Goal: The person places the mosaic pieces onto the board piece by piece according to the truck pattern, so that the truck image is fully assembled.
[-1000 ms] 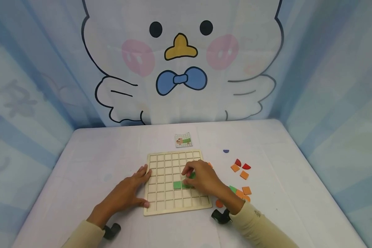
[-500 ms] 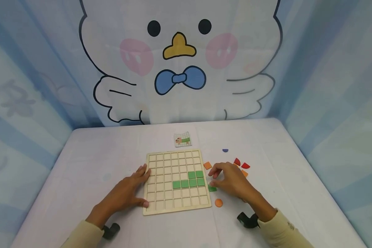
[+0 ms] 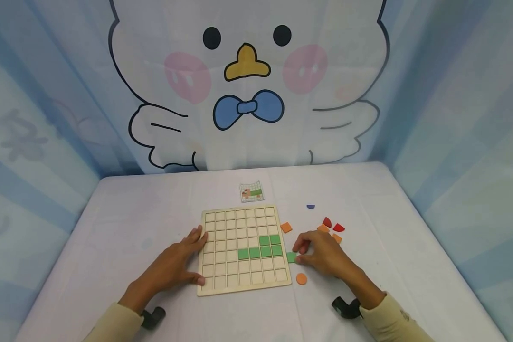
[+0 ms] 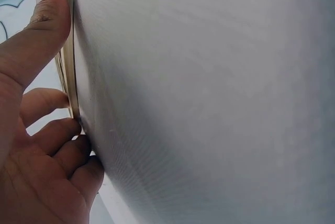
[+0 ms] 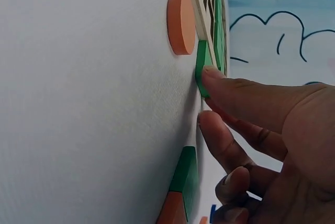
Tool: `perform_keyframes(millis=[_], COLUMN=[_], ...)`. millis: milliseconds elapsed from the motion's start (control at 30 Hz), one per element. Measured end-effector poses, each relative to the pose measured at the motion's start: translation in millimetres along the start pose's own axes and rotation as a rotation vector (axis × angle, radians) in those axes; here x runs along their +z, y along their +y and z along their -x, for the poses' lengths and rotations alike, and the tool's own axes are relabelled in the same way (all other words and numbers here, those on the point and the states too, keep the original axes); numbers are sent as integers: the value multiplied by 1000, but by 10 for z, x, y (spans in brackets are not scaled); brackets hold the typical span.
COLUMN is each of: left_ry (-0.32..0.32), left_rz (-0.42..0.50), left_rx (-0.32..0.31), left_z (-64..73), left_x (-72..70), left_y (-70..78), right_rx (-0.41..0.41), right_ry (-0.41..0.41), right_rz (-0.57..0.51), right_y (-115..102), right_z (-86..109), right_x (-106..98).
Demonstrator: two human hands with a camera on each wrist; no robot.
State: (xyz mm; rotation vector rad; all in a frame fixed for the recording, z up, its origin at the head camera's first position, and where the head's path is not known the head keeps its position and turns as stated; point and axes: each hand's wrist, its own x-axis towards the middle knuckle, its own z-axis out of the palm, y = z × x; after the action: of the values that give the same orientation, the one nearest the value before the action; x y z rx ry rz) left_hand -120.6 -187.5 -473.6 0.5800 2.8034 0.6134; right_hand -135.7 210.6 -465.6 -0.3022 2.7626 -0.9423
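A wooden grid board (image 3: 220,270) lies on the white table. Several green square tiles (image 3: 243,254) sit in its cells, right of the middle. My left hand (image 3: 175,266) rests along the board's left edge, thumb and fingertips spread against it; the left wrist view has the thumb (image 4: 44,30) on the rim. Beside the board's right edge, my right hand (image 3: 325,254) pinches a loose green tile (image 5: 201,67) lying at the table surface. Its thumb presses one end of the tile, while the index finger is partly hidden behind the thumb.
An orange disc (image 3: 301,279) and an orange square (image 3: 286,227) lie right of the board. Red quarter pieces (image 3: 338,228), more orange squares (image 3: 337,238) and a blue half-disc (image 3: 310,206) are farther right. A picture card (image 3: 251,192) lies behind the board.
My right hand has left the board and moved right, then down to the green tile beside it. More green tiles show in the grid now. The left hand has stayed put.
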Motion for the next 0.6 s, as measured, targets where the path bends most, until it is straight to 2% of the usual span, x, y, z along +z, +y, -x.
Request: perform_keyframes(millis=[367,600], left_ry=[-3,-6], left_rz=[-9,-2], left_rx=[3,-6], left_z=[-2,3], left_x=[-1,1], left_y=[0,-3], right_rx=[3,1], right_ry=[-39,0], right_rz=[30,-15], right_y=[-72,-135], right_z=[-25,-81], right_x=[50,13])
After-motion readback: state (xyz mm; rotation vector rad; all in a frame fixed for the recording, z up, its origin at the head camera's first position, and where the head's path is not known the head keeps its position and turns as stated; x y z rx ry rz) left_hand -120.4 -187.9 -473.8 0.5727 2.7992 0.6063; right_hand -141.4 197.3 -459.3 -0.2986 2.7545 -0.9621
